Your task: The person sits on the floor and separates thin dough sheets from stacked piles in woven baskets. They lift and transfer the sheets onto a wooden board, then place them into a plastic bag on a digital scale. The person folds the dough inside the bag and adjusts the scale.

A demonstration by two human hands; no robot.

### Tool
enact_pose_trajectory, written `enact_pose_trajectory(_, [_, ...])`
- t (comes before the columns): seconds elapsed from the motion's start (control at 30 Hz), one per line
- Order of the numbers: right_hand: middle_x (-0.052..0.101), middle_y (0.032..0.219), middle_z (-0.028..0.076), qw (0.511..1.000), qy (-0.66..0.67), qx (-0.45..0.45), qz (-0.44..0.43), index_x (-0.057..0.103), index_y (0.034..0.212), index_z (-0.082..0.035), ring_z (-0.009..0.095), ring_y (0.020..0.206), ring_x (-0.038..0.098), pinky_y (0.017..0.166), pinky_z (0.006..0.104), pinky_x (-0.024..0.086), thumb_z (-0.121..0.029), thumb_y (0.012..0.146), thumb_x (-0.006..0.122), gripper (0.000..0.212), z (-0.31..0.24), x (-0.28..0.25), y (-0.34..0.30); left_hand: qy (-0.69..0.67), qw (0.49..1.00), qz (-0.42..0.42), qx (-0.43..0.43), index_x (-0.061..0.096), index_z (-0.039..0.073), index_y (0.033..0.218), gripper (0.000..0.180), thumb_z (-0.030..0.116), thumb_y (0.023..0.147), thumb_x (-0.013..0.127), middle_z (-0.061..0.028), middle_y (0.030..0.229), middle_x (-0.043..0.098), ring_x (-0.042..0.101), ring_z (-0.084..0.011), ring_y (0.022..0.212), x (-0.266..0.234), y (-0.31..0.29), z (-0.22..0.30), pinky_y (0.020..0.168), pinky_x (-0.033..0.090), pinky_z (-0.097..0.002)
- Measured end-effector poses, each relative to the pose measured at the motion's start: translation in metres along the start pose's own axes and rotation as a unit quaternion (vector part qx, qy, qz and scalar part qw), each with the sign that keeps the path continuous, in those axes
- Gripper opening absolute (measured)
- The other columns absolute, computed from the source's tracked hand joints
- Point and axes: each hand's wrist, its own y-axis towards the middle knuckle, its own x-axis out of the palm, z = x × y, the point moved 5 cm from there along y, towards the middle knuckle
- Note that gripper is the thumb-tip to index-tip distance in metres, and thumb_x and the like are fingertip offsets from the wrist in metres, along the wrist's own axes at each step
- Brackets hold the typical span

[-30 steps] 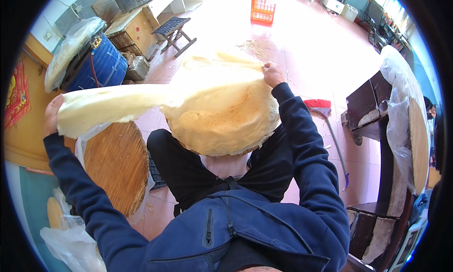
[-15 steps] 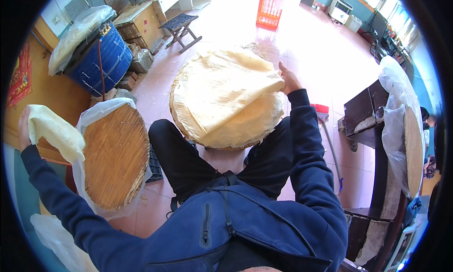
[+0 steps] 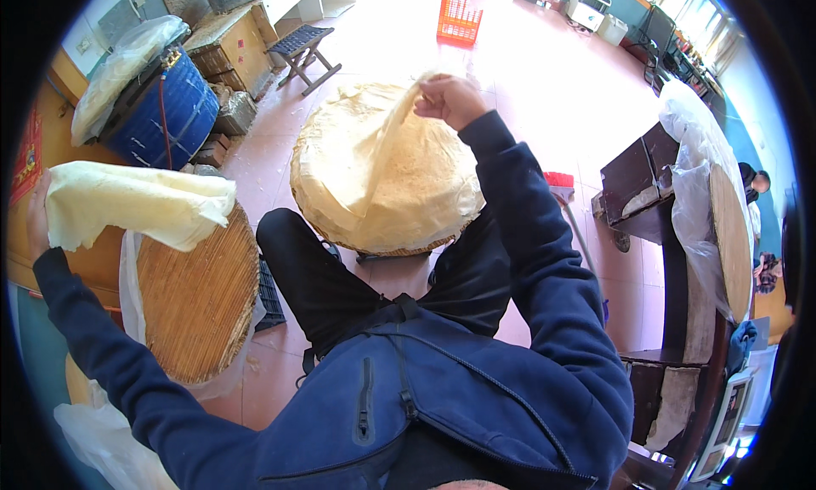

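Note:
Between my knees lies a round stack of thin, pale yellow dough sheets [image 3: 425, 180] on a woven round tray [image 3: 374, 250]. At the stack's far right, my right hand [image 3: 452, 101] is closed on the edge of the top sheet [image 3: 387, 141]. That sheet is lifted into a standing fold running toward me, and more of the stack's right side lies uncovered. Out at the far left, my left hand [image 3: 39, 214] grips one end of a folded pale sheet [image 3: 140, 203]. Its loose end hangs over the far part of a round slatted board [image 3: 200, 299]. The sheet partly hides the left fingers.
Clear plastic [image 3: 132, 277] edges the slatted board. A blue drum [image 3: 161, 112] and a folding stool [image 3: 304, 52] stand farther left. Beyond the stack is a red crate [image 3: 459, 14]. A red broom [image 3: 559, 182] and dark cabinets [image 3: 637, 180] are on the right.
My right hand has moved left and away from me, raising the top sheet and folding it leftward. The sheet in my left hand has swung out to the right, its free end higher.

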Motion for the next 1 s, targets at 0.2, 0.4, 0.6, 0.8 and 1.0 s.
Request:
enact_pose_trajectory(0.2, [0.055, 0.088, 0.011, 0.879, 0.320, 0.338, 0.106, 0.052, 0.101, -0.004, 0.024, 0.078, 0.061, 0.076, 0.0462, 0.054, -0.011, 0.089, 0.052, 0.014, 0.059, -0.007, -0.068, -0.040, 0.993, -0.108, 0.022, 0.059, 0.002, 0.105, 0.028, 0.028, 0.095, 0.053, -0.0029, 0.095, 0.062, 0.058, -0.0087, 0.087, 0.055, -0.009, 0.011, 0.078, 0.045, -0.0215])
enact_pose_trajectory(0.4, [0.056, 0.114, 0.015, 0.872, 0.398, 0.249, 0.137, 0.045, 0.123, -0.001, 0.030, 0.102, 0.058, 0.082, 0.0451, 0.051, -0.017, 0.092, 0.048, 0.035, 0.064, 0.007, -0.110, -0.041, 0.994, -0.103, 0.017, 0.060, 0.003, 0.103, 0.026, 0.026, 0.095, 0.051, -0.0022, 0.090, 0.063, 0.059, -0.0075, 0.080, 0.105, -0.004, 0.035, 0.072, 0.046, -0.0210])
enact_pose_trajectory(0.6, [0.063, 0.088, 0.007, 0.913, 0.227, 0.304, 0.146, 0.055, 0.109, -0.005, 0.014, 0.070, 0.065, 0.059, 0.0259, 0.053, -0.005, 0.083, 0.063, 0.027, 0.048, 0.029, -0.110, -0.068, 0.984, -0.164, 0.036, 0.059, 0.003, 0.101, 0.025, 0.026, 0.095, 0.051, -0.0023, 0.088, 0.063, 0.059, -0.0077, 0.076, 0.135, 0.012, 0.054, 0.069, 0.047, -0.0209])
enact_pose_trajectory(0.8, [0.063, 0.067, 0.004, 0.961, -0.228, 0.134, -0.077, 0.060, 0.076, -0.006, 0.013, 0.056, 0.063, 0.049, 0.0226, 0.050, -0.010, 0.078, 0.062, 0.005, 0.016, 0.027, -0.004, -0.056, 0.969, -0.234, 0.058, 0.059, 0.003, 0.099, 0.024, 0.025, 0.095, 0.051, -0.0027, 0.085, 0.063, 0.060, -0.0078, 0.073, 0.163, 0.034, 0.080, 0.067, 0.048, -0.0210])
enact_pose_trajectory(1.0, [0.063, 0.084, 0.012, 0.962, -0.240, 0.132, 0.007, 0.054, 0.102, 0.000, 0.017, 0.071, 0.063, 0.055, 0.0272, 0.052, -0.014, 0.074, 0.072, 0.036, 0.043, 0.024, -0.011, -0.098, 0.951, -0.286, 0.071, 0.059, 0.003, 0.097, 0.021, 0.023, 0.095, 0.052, -0.0028, 0.083, 0.063, 0.059, -0.0074, 0.069, 0.199, 0.010, 0.103, 0.065, 0.048, -0.0203])
